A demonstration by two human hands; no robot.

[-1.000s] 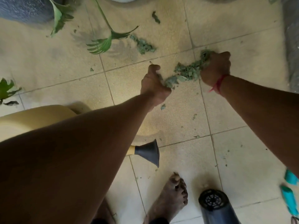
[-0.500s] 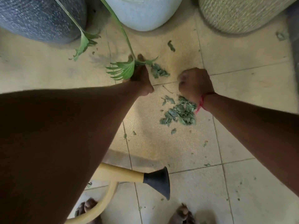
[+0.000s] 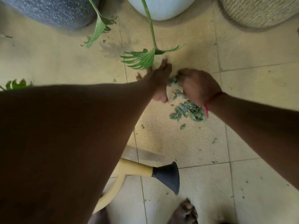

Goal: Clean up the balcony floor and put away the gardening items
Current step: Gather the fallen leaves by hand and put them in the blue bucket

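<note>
Half a second ago my hands were apart, now they've nearly met. My left hand (image 3: 159,81) is flat with straight fingers on the tile floor (image 3: 250,97), just below the green frond (image 3: 140,59). My right hand (image 3: 198,87) is curled over a few bits, can't tell if it's gripping them. The leaf scraps (image 3: 189,111) are dry, grey-green and crumbly, heaped under my right wrist with strays scattered around.

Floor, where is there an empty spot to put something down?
Bare tile lies between the woven pot and the right forearm, and between the speckled pot and the left arm. Crowded in the middle: the left hand, the right hand, leaf scraps and the green leaf; lower down, the watering can.
</note>
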